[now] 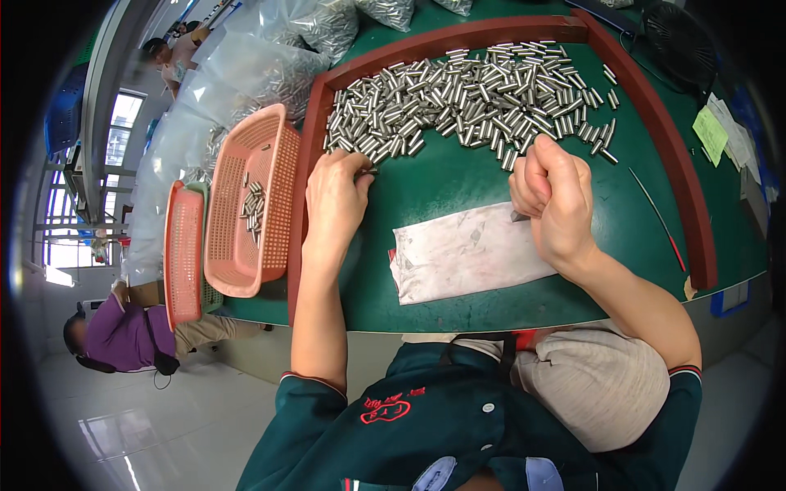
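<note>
A large pile of short steel pins [458, 98] lies on the green tabletop [442, 176]. By the pile's near left corner, my left hand [337, 192] is closed, thumb against fingers, with a metal pin [370, 171] at the fingertips. My right hand [557, 196] is curled into a fist above the right end of a stained white cloth [467, 254]. Something small and dark shows under its fingers, too hidden to name. The cloth lies flat in front of me, a bit of red showing at its left edge.
A red-brown wooden frame [671, 155] borders the work area. Left of it, a pink basket [274, 254] holds several pins [254, 204], beside stacked baskets [184, 254] and plastic bags [266, 69] of pins. A red-handled thin tool [675, 252] lies right; a black fan [679, 45] stands behind.
</note>
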### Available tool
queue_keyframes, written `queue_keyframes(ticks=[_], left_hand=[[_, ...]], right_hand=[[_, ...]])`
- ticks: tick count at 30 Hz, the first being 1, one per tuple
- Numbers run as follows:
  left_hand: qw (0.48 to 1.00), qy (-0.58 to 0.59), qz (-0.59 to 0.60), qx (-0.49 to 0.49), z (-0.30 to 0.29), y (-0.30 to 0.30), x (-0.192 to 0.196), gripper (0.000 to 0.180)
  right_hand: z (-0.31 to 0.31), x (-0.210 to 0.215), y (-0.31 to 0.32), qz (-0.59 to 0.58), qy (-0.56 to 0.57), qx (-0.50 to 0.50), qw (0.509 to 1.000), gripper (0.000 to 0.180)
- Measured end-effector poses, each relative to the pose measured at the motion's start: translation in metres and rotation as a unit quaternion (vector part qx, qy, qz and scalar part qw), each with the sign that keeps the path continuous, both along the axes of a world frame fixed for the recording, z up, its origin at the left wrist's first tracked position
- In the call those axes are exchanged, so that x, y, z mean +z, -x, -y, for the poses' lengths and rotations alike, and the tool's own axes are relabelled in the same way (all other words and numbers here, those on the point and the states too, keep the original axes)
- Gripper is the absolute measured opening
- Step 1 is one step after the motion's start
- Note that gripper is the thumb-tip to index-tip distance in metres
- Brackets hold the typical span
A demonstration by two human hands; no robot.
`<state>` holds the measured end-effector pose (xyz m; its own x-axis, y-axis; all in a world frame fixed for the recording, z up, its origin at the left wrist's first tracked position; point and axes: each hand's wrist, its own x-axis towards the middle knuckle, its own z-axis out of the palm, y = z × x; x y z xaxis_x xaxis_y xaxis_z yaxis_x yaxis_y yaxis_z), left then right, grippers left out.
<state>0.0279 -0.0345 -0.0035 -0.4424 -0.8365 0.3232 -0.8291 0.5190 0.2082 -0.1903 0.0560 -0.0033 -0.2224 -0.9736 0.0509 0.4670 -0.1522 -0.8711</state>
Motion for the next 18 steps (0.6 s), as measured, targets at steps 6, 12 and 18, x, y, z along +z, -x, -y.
queue_keyframes(ticks=[6, 12, 18], left_hand=[[0.998, -0.021, -0.022, -0.059, -0.015, 0.020, 0.002, 0.009], [0.965, -0.152, -0.052, -0.209, -0.054, 0.082, 0.016, 0.008], [0.934, -0.253, -0.178, -0.179, -0.056, 0.088, -0.013, 0.007]], right_hand=[[0.001, -0.001, 0.000, 0.003, 0.000, -0.001, 1.000, 0.043], [0.002, 0.001, 0.002, 0.027, -0.008, 0.001, 1.000, 0.042], [0.004, 0.003, 0.009, 0.072, -0.009, -0.015, 0.997, 0.041]])
